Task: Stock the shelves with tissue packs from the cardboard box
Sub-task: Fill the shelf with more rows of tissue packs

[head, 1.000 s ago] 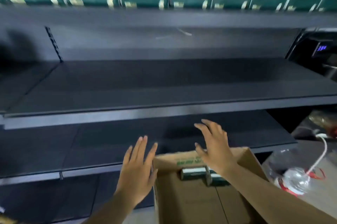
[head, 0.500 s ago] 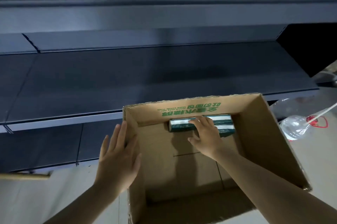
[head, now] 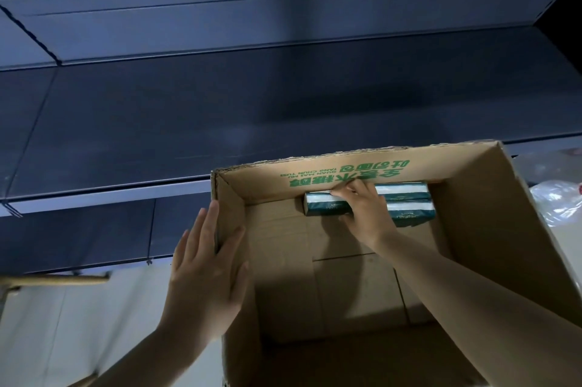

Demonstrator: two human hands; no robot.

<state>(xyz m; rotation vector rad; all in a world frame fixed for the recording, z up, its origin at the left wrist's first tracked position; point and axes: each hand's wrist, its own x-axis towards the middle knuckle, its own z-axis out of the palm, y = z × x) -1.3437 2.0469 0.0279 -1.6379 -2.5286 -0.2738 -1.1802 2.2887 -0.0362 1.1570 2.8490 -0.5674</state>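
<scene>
An open cardboard box (head: 491, 223) with green print on its far inner wall stands on the floor in front of dark shelves. Green and white tissue packs (head: 406, 197) lie in a small stack against its far wall. My right hand (head: 362, 210) reaches into the box and closes over the left part of the packs, fingers on the top edge and thumb below. My left hand (head: 208, 264) lies flat with spread fingers against the outside of the box's left wall, thumb over the rim.
A dark metal shelf (head: 220, 122) runs across behind the box, with another shelf (head: 78, 235) lower at the left. Clear plastic wrapping (head: 557, 194) lies to the right of the box. A wooden stick (head: 56, 280) pokes in at the left above the pale floor.
The view dropped from the shelves onto the box. My right hand went down into the box and closed on the tissue packs. My left hand came against the box's left wall.
</scene>
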